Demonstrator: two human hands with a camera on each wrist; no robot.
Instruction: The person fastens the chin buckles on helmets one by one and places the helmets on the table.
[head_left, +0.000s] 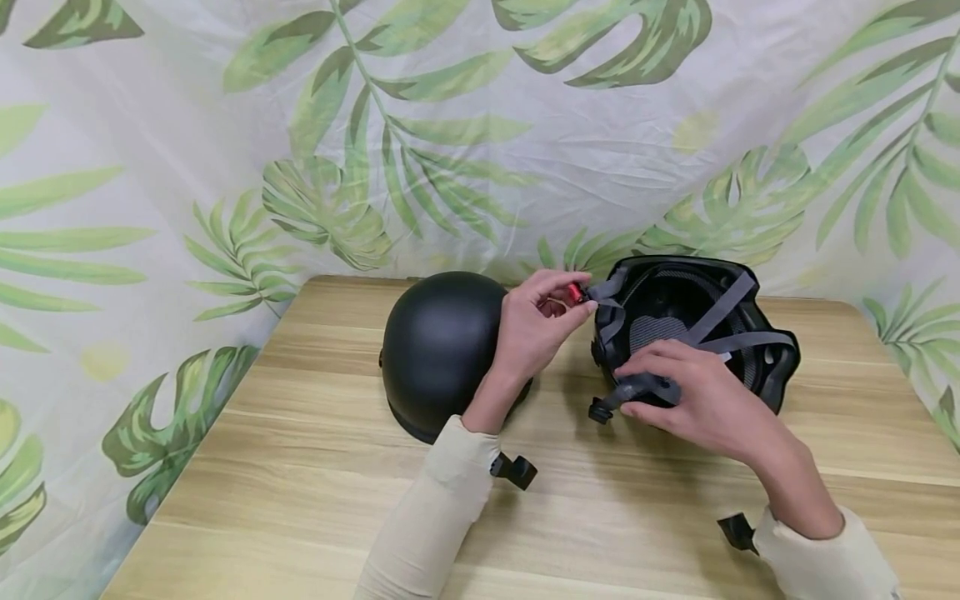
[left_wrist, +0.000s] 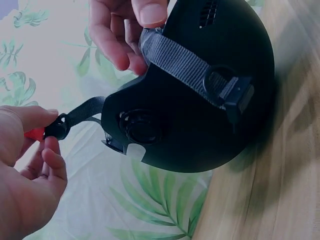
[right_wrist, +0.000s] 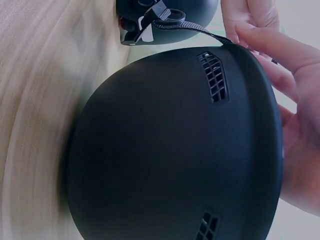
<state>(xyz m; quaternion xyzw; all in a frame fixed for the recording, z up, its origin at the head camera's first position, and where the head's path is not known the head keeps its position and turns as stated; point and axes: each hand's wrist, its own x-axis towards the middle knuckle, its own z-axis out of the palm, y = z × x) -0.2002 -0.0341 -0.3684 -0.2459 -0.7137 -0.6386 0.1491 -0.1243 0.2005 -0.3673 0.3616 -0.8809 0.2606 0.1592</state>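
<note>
An upturned black helmet (head_left: 772, 392) sits on the table with its padded inside and grey straps showing. My left hand (head_left: 528, 321) is at its left side, pinching the red-and-black buckle (head_left: 577, 292) at the end of one strap between thumb and fingertips. That strap (left_wrist: 86, 111) stretches from the buckle to the helmet's edge. With thumb and fingers my right hand (head_left: 701, 396) holds the other strap (left_wrist: 182, 65) at the near rim. A black buckle end (head_left: 600, 410) hangs from this strap outside the shell.
A second black helmet (head_left: 442, 350) stands dome up on the wooden table (head_left: 300, 467), to the left, partly behind my left forearm. A leaf-print cloth (head_left: 450, 108) hangs behind the table. Black wrist mounts (head_left: 517, 472) stick out from both sleeves.
</note>
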